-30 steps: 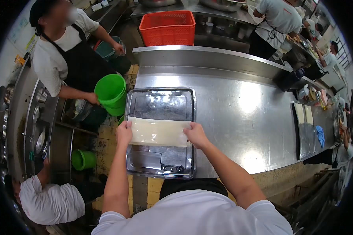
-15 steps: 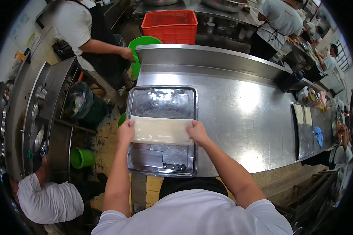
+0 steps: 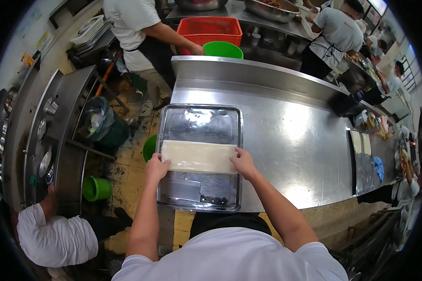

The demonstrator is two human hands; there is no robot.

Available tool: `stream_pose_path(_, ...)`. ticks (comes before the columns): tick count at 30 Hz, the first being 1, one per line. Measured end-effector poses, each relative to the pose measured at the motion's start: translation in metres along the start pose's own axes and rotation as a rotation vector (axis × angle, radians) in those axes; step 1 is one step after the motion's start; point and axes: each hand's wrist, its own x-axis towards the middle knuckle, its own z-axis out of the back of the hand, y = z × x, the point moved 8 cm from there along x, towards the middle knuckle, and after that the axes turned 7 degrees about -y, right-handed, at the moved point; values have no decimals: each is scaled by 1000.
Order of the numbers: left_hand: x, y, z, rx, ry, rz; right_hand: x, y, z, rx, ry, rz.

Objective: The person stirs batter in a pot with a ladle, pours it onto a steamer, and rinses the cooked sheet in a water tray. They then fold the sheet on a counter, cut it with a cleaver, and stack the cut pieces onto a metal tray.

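A pale, glossy folded slab of dough (image 3: 199,157) lies crosswise over the middle of a metal tray (image 3: 200,108). My left hand (image 3: 156,166) grips its left end, and my right hand (image 3: 243,164) has hold of the right end, fingers at the edge. Below the slab, in the near part of the tray, rests a cleaver (image 3: 183,188) with a black handle; its blade points left.
Beyond the steel table (image 3: 286,154) a person (image 3: 140,37) holds a green bucket (image 3: 222,49) by a red crate (image 3: 210,29). At the far right stands another tray (image 3: 364,173) with pale slabs, beside a blue cloth (image 3: 379,168). Another person (image 3: 56,234) is at lower left.
The person with the green bucket has moved right, behind the table's raised back edge. The dough stays between my hands on the tray. The whole view has shifted slightly.
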Motion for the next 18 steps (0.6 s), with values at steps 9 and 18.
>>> stream_pose_path(9,22,43,-39,-312,129,39,-17,0,13,337,-69,-165)
stream_pose_path(18,26,13,-19,-113,-27,55,5,-12,1,426,-28,-392)
